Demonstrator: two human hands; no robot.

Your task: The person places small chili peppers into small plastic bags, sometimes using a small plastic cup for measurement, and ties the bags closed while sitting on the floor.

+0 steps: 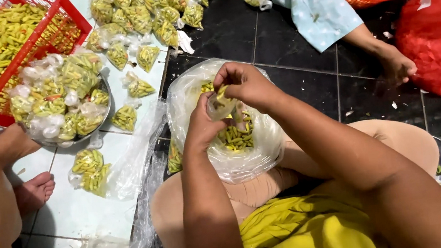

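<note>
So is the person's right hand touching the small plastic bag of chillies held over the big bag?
Touching. The head view shows the right hand pinching the top of the small plastic bag, with the left hand holding it from below.

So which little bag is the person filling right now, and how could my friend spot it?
Find the big clear plastic bag of green chillies in the person's lap, at the middle of the picture. Just above its opening, the left hand and right hand pinch one small clear bag. Unlike the knotted packets lying on the floor, it is held up.
</note>
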